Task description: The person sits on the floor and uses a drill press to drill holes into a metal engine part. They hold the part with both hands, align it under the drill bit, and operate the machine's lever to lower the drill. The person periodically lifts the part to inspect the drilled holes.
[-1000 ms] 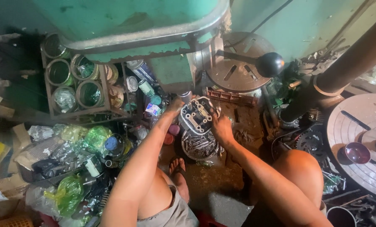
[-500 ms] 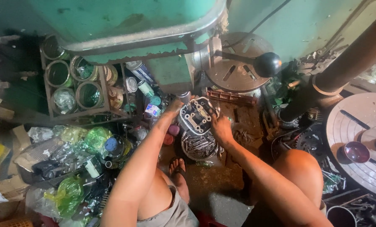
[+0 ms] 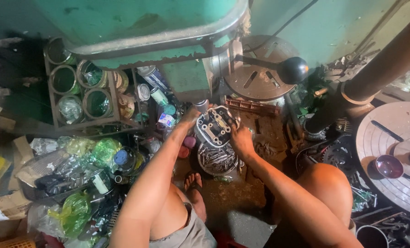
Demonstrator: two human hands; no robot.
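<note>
Grip: both hands hold 1 grey metal engine part [image 3: 215,125], a cylinder-head-like casting with several round holes, tilted so its holed face looks up at the camera.
Left hand [image 3: 189,117]: clasps the part's left edge, fingers wrapped behind it and mostly hidden.
Right hand [image 3: 239,138]: closed around the part's right and lower edge, thumb on the front face.
Where the part is: held up in the air, just below the green machine body [image 3: 140,27] and directly above a round bowl of bolts [image 3: 216,160] on the floor.
Bowl: metal, full of small grey bolts and bits, between the person's knees, just beyond a sandalled foot [image 3: 193,183].
Left of the arms: a metal rack [image 3: 78,89] holding 5 or so open tins, with spray cans and small bottles [image 3: 154,87] beside it.
Further left: crumpled green and clear plastic bags [image 3: 83,151], cardboard, and dark clutter on the floor.
Right of the arms: a round slotted metal plate [image 3: 260,69] with a black ball-ended lever [image 3: 293,70] across it.
Far right: a large pale disc [image 3: 390,151] carrying a small purple bowl [image 3: 388,165], and a rusty pipe [image 3: 374,78] slanting up to the corner.
Floor: dark, oily, strewn with small tools.
</note>
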